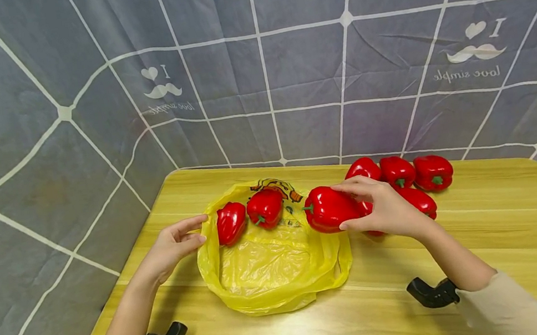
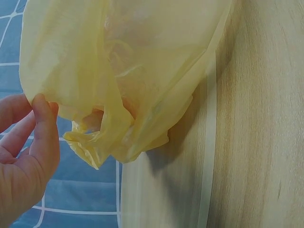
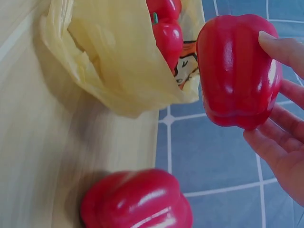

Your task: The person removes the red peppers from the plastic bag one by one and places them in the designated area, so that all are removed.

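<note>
A yellow plastic bag [image 1: 269,296] lies open on the table with two red bell peppers inside, one at its left [image 1: 232,223] and one further back [image 1: 266,208]. My left hand [image 1: 170,250] pinches the bag's left rim between thumb and fingers, as the left wrist view also shows at the bag's edge [image 2: 66,57]. In my right hand [image 1: 386,206] is another red bell pepper [image 1: 329,208], gripped with thumb and fingers around its base end. This pepper is held up at the bag's right rim, its green stem pointing left.
Several more red bell peppers [image 1: 433,173] sit grouped behind and beside the right hand, partly hidden by it. One pepper [image 3: 137,199] shows low in the right wrist view. A grey curtain with white lines [image 1: 296,69] hangs behind the wooden table [image 1: 516,215].
</note>
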Demonstrator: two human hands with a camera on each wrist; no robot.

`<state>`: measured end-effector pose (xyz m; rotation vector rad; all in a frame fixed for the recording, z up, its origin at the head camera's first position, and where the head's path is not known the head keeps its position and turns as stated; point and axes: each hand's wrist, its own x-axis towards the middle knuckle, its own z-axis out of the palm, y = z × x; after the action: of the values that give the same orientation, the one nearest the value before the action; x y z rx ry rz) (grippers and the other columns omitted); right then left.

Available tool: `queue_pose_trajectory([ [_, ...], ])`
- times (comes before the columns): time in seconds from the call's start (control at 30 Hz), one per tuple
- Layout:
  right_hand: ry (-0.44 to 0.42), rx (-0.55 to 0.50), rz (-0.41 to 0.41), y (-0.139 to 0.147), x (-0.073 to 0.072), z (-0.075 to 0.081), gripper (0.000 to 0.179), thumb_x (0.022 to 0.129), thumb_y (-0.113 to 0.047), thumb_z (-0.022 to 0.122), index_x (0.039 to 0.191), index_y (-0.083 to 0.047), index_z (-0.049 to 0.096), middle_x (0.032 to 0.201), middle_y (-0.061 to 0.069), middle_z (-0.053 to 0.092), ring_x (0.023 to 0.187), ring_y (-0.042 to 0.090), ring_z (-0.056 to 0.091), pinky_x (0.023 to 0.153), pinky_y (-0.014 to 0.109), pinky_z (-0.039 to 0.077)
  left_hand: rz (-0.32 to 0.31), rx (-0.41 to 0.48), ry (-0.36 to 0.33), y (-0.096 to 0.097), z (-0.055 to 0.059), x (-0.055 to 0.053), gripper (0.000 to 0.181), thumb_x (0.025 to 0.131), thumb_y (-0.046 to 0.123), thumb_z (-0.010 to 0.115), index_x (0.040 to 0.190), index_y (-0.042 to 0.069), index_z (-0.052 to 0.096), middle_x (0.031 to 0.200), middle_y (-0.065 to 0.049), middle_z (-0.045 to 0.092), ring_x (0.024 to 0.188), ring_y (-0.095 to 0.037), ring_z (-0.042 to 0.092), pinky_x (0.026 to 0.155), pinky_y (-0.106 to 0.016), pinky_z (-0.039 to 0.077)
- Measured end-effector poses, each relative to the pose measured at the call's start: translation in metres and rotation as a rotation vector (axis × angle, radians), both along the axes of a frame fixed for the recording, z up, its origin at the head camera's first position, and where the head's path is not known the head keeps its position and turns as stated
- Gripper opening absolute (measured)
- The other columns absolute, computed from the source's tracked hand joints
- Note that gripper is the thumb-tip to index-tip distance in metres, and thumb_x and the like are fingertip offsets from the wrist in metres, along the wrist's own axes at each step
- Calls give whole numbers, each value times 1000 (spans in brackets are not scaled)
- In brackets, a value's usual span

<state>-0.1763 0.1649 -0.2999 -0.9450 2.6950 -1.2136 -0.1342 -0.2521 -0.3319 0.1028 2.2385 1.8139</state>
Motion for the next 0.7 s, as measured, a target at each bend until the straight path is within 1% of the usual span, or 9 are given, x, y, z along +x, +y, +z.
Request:
queue_pose_trajectory([
  [0.2, -28, -2, -23, 12, -1, 0, 64, 70, -22, 83, 127, -8, 58, 122, 8, 54, 108, 27, 52, 83, 47, 50, 2, 2, 3, -1, 0, 0, 53, 90, 0, 57, 135, -15, 35, 134, -33, 38, 91, -4, 57, 78, -19, 49],
  [0.37, 4, 27, -57, 22, 0, 4, 65, 69, -22, 83, 127, -8, 58, 125, 13, 53, 108, 32, 52, 81, 51, 50, 7, 5, 6, -1, -2, 0, 54, 89, 1, 58, 135, -15, 35, 135, -34, 36, 91, -5, 57, 78, -18, 49],
  [0.57, 17, 29, -84, 33, -1, 7, 66, 69, -20, 83, 128, -6, 56, 123, 14, 53, 104, 31, 54, 81, 50, 50, 12, 13, -4, -1, -2, 0, 53, 89, 0, 58, 135, -15, 34, 136, -35, 34, 92, -5, 56, 78, -18, 49],
  [0.7, 52, 35, -101, 42, 0, 9, 64, 70, -17, 83, 127, -5, 57, 120, 14, 53, 102, 31, 54, 78, 49, 51, 12, 9, 3, -1, -2, 0, 53, 90, 0, 57, 135, -15, 35, 136, -34, 35, 91, -4, 56, 77, -18, 49],
])
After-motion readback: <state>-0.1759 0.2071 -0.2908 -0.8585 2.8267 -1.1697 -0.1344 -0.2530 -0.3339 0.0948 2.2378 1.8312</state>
